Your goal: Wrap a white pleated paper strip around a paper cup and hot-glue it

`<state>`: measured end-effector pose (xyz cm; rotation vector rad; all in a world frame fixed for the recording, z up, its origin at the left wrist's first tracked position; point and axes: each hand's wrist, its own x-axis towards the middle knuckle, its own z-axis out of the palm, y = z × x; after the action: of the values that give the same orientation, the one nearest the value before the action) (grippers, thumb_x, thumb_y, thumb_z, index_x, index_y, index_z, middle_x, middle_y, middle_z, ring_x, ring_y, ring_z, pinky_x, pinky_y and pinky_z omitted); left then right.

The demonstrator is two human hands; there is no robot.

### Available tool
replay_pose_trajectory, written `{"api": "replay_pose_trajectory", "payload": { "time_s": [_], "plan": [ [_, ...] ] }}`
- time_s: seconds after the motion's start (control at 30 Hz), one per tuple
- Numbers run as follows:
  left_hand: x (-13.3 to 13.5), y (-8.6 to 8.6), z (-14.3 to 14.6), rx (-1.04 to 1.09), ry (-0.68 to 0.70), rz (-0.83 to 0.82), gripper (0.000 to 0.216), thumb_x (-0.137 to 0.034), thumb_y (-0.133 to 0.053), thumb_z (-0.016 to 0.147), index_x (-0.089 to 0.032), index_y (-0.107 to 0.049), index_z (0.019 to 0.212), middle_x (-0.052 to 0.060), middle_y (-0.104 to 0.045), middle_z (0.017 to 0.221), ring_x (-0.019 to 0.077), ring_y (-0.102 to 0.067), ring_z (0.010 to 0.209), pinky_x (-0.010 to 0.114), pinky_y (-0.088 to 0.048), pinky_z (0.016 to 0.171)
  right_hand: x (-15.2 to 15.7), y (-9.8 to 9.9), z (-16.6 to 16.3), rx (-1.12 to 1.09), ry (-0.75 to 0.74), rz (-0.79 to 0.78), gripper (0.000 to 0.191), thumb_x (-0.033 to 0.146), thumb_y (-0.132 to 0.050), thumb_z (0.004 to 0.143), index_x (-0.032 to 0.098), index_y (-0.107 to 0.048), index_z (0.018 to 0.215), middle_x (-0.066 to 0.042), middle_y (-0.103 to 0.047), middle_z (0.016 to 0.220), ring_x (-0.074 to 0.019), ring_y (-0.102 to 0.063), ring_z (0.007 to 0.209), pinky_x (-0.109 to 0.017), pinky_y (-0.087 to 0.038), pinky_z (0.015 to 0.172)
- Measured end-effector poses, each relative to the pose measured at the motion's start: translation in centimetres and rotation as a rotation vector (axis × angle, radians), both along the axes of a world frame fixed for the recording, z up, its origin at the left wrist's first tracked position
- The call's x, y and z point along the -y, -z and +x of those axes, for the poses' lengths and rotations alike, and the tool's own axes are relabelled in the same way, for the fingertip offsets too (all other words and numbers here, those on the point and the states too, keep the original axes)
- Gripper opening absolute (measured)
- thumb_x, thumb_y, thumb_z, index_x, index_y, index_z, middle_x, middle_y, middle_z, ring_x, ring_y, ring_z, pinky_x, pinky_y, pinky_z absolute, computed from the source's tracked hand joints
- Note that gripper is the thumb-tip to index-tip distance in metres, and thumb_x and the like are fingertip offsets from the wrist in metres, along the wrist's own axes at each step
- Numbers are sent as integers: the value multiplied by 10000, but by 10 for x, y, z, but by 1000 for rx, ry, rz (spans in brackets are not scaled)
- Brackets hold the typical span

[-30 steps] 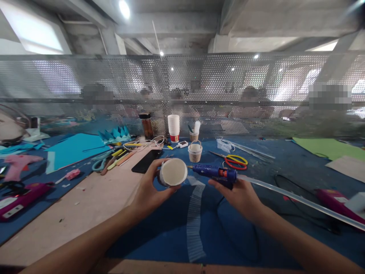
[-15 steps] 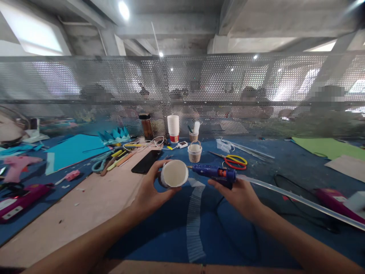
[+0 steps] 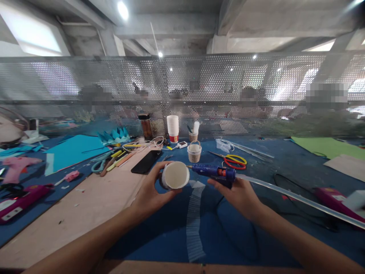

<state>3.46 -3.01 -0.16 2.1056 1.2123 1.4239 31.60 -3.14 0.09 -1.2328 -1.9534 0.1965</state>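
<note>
White paper cup (image 3: 175, 175) had barely shifted, left grip (image 3: 148, 192) clasping it; right grip (image 3: 239, 194) still clenched the blue glue gun (image 3: 213, 172). Cluttered blue table (image 3: 171, 232) ended at a perforated metal screen (image 3: 199, 83).

Both my bare forearms come in from the lower corners and angle toward each other at the middle. My left grip (image 3: 148, 192) has its palm turned inward to the right, thumb stretched over the top and fingers curled beneath, closed firmly around its load. My right grip (image 3: 238, 193) sits level with it, thumb side up and pointing left, fingers wrapped tight below, wrist straight. The two are near but apart.
</note>
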Motion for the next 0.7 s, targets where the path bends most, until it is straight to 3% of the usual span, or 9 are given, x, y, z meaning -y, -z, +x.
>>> {"api": "replay_pose_trajectory", "payload": {
  "time_s": [0.7],
  "plan": [
    [1, -2, 1, 14, 41, -25, 599, -275, -815, 733, -223, -539, 1262, 125, -650, 1314, 293, -636, 1240, 441, -537, 1048, -1, 1, 1, -4, 7, 9, 305, 492, -630, 931, 226, -768, 986, -54, -788, 819, -257, -743, 757, -336, -563, 689]
  ]
}}
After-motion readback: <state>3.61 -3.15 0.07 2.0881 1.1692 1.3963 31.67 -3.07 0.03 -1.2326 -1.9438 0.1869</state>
